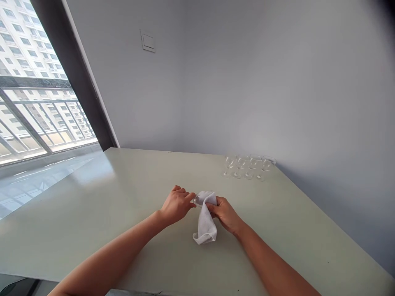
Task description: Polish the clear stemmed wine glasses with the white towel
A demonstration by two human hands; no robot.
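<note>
Low over the middle of the pale table [148, 176], a clear glass [199, 200] is held on its side between my two hands. The fingers of my left hand [180, 203] are closed on its stem end. My right hand [224, 211] grips a white cloth [206, 224] wrapped around the glass's bowl, and the cloth's loose end hangs down toward the table. Much of the bowl is hidden by the cloth.
Several clear stemmed glasses [247, 166] stand upright in a group at the table's back right, near the wall [277, 82]. A window with a railing [40, 119] is at the left. A wall switch [148, 42] sits above the table.
</note>
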